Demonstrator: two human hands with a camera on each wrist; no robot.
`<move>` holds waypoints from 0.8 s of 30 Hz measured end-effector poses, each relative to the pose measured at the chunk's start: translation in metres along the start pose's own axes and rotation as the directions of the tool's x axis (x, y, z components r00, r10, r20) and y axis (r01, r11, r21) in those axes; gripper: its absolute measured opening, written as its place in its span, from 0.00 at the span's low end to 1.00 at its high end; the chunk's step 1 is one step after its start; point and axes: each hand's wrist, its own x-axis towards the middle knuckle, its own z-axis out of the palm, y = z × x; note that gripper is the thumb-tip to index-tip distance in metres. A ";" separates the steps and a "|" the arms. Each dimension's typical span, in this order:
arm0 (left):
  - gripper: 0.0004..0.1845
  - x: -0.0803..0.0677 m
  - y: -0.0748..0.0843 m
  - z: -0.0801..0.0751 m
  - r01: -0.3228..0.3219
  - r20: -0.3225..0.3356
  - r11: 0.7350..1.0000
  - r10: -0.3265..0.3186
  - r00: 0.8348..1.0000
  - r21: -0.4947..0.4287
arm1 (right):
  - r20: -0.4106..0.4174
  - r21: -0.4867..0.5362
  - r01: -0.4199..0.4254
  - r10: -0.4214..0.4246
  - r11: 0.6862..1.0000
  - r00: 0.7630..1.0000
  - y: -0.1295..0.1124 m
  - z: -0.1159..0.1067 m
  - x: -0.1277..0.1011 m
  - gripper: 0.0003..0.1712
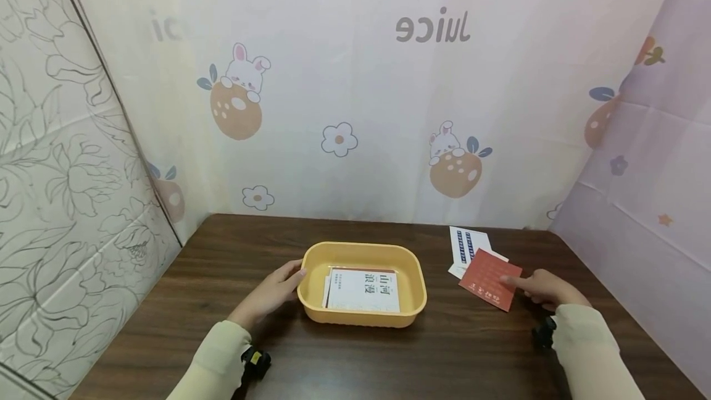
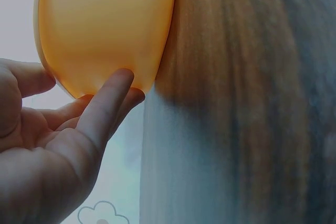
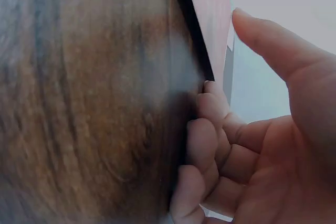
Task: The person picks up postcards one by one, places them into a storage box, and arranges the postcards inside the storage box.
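Note:
A yellow plastic basket (image 1: 363, 320) stands on the table, with white and red printed cards (image 1: 361, 291) lying inside. My left hand (image 1: 272, 295) holds its left end, the thumb at the rim and the fingers against the outer wall. The left wrist view shows those fingers (image 2: 105, 103) touching the yellow wall (image 2: 110, 24). To the right, my right hand (image 1: 547, 289) holds a red card (image 1: 489, 279) by its near right edge, thumb above. In the right wrist view the fingers (image 3: 202, 140) are curled low beside the table, at the card's edge (image 3: 210, 14).
White cards with blue printing (image 1: 469, 244) lie partly under the red card. The brown wooden table (image 1: 355, 363) meets a patterned curtain (image 1: 355, 190) at the back, with more curtain at both sides. A black wrist camera (image 1: 257, 363) sits by the left sleeve.

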 end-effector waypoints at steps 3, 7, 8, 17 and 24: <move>0.28 0.001 0.000 0.000 0.002 -0.013 1.000 -0.001 1.000 0.011 | 0.002 0.009 -0.002 0.002 1.000 1.000 -0.002 0.000 0.002 0.35; 0.28 0.001 0.000 0.000 0.006 -0.017 1.000 -0.006 1.000 0.023 | 0.019 -0.012 -0.012 0.012 1.000 1.000 -0.008 0.002 0.006 0.34; 0.27 0.001 -0.001 0.000 0.006 -0.016 1.000 -0.006 1.000 0.024 | 0.029 -0.018 -0.014 0.014 1.000 0.999 -0.010 0.002 0.008 0.34; 0.30 0.000 0.000 0.002 0.011 -0.026 0.999 -0.010 1.000 0.032 | 0.083 -0.036 0.014 -0.011 0.999 0.996 -0.016 0.002 0.017 0.34; 0.29 0.000 0.000 0.001 0.008 -0.026 0.999 -0.007 1.000 0.032 | 0.118 -0.011 0.071 -0.069 0.997 0.991 -0.011 -0.005 0.019 0.24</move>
